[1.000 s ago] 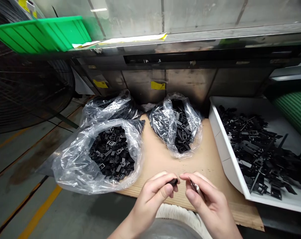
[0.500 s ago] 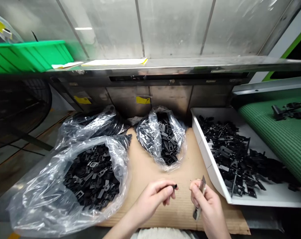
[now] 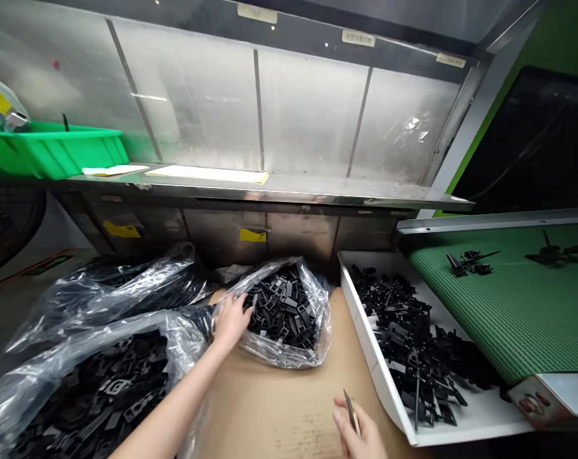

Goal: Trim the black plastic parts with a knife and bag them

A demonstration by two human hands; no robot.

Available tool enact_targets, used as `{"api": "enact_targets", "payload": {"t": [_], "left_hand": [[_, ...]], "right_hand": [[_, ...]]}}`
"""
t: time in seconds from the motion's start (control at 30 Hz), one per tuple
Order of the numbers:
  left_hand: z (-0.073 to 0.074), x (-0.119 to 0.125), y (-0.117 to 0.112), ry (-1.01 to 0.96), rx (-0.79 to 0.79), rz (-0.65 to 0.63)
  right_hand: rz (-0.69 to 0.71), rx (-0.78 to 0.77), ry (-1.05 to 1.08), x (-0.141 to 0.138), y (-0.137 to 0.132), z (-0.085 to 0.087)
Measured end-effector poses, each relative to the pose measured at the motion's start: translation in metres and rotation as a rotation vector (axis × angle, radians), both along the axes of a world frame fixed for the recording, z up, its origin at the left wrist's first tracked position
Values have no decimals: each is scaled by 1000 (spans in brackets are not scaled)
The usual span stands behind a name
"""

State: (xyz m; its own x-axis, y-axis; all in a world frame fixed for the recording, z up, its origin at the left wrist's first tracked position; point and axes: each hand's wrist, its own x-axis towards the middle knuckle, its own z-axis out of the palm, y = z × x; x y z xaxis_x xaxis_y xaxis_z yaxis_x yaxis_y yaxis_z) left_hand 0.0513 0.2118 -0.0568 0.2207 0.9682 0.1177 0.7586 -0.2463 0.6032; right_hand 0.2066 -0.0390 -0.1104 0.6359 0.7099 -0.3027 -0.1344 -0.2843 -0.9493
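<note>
My left hand (image 3: pixel 231 322) is at the left rim of the middle clear plastic bag (image 3: pixel 289 360), touching the plastic. Its thumb and forefinger are apart over the small black plastic parts (image 3: pixel 286 306) inside, and no part shows between them. The undersides of the other fingers are hidden. Low on the right, my right hand (image 3: pixel 358 433) is closed around a utility knife (image 3: pixel 351 411), its blade pointing up and away from me. Brown cardboard (image 3: pixel 270 408) lies beneath both the bag and this hand.
A larger open bag (image 3: pixel 102 335) of black parts stands at left, another bag (image 3: pixel 126 274) behind it. To the right are a white tray (image 3: pixel 379 376) of black pieces and a green conveyor belt (image 3: pixel 509 299). A metal shelf (image 3: pixel 308 188) spans the back, holding a green bin (image 3: pixel 54 150).
My left hand has moved forward and left to the middle bag; the small black part no longer shows in its fingers. The bag's mouth is wider. My right hand still grips the knife. The view has tilted upward.
</note>
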Motion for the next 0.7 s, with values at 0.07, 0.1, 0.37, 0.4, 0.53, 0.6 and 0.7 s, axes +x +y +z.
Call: {"api": "enact_targets", "payload": {"t": [0.07, 0.1, 0.37, 0.4, 0.53, 0.6, 0.7], "left_hand": [[-10, -24, -3, 78, -6, 0], [-15, -33, -7, 110, -17, -20], [-24, -57, -53, 247, -25, -202], [-19, -56, -51, 249, -4, -200], [23, -45, -19, 180, 103, -160], [52, -38, 2, 97, 157, -125], [78, -32, 17, -68, 191, -74]], "right_hand": [[11, 4, 17, 10, 26, -1], [21, 2, 19, 14, 39, -1], [110, 26, 86, 22, 111, 12], [115, 39, 99, 24, 118, 19], [104, 127, 121, 39, 157, 65], [79, 188, 116, 50, 177, 92], [47, 259, 111, 62, 189, 116]]}}
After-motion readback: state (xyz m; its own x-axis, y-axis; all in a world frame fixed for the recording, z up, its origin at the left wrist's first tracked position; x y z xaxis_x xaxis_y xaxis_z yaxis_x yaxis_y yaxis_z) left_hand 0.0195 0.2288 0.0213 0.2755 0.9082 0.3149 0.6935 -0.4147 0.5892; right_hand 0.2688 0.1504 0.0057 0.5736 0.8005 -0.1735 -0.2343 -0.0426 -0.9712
